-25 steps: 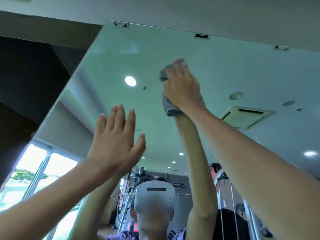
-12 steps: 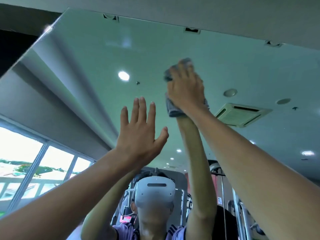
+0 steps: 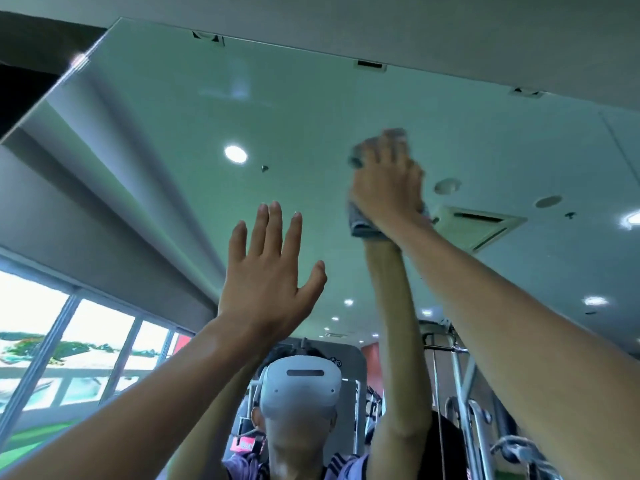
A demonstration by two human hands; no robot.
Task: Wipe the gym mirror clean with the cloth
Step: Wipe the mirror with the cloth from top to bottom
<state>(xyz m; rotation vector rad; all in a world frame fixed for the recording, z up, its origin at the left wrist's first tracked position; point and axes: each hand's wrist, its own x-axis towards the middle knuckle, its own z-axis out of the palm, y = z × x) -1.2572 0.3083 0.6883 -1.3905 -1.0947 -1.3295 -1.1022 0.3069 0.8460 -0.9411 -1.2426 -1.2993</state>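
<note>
Right now both hands are raised up against the mirror (image 3: 311, 109), seen from below. The right hand (image 3: 386, 188) presses a grey cloth (image 3: 363, 226) flat to the glass, with its fingers (image 3: 391, 150) laid mostly straight over the cloth rather than wrapped round it. The fingertips are blurred, so the thumb's grip is unclear. Cloth edges show past the fingertips, at the thumb side and under the heel of the palm.

The left hand (image 3: 270, 271) is fully open and holds nothing, its four fingers straight and close together and its thumb spread out toward the right hand. It sits lower than the right hand and just beside it, not touching it or the cloth. I can't tell whether its palm rests on the glass or only hovers near it.

Reflected in the mirror:
- Both forearms meet their hands.
- A white headset (image 3: 299, 386) sits below and between the hands.
- A round ceiling light (image 3: 236, 154) is above the left hand.
- A square ceiling vent (image 3: 478, 226) is just right of the right hand.
- Bright windows (image 3: 52, 341) are far out on the left hand's side.
- Gym machine frames (image 3: 464, 393) are under the right forearm.

Small mirror clips (image 3: 370, 65) sit along the top edge of the glass, above the right hand.
</note>
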